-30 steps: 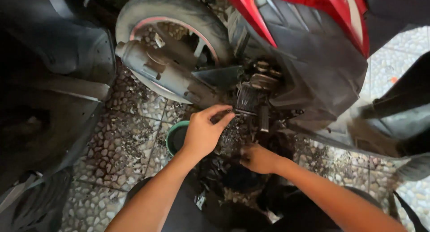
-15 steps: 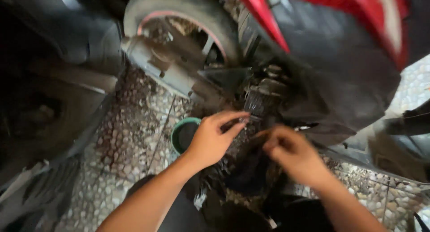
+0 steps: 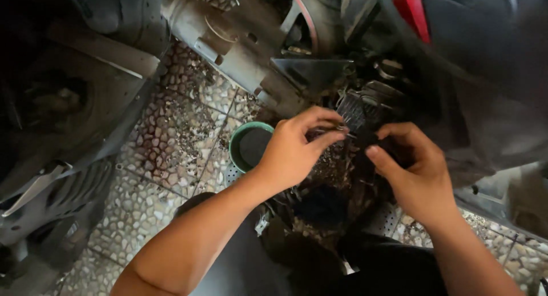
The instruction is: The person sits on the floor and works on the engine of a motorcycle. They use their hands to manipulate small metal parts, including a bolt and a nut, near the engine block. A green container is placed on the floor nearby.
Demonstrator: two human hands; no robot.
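A scooter lies over a pebble-tiled floor, its grimy finned engine (image 3: 365, 105) exposed under the dark body panel (image 3: 485, 85). My left hand (image 3: 297, 150) pinches a small dark part (image 3: 341, 128) between thumb and fingers, right against the engine. My right hand (image 3: 414, 170) is beside it, fingers curled around a dark piece at the engine's lower side; what it grips is hidden in shadow. Both hands nearly touch each other.
A grey exhaust pipe (image 3: 228, 36) runs diagonally above the hands, with the rear wheel (image 3: 311, 16) behind it. A green-rimmed bowl of dark liquid (image 3: 251, 146) sits on the floor left of my left hand. Black body panels (image 3: 63, 130) lie at left.
The view has moved closer and to the right. My right hand rose from below the engine to meet my left hand at the finned part.
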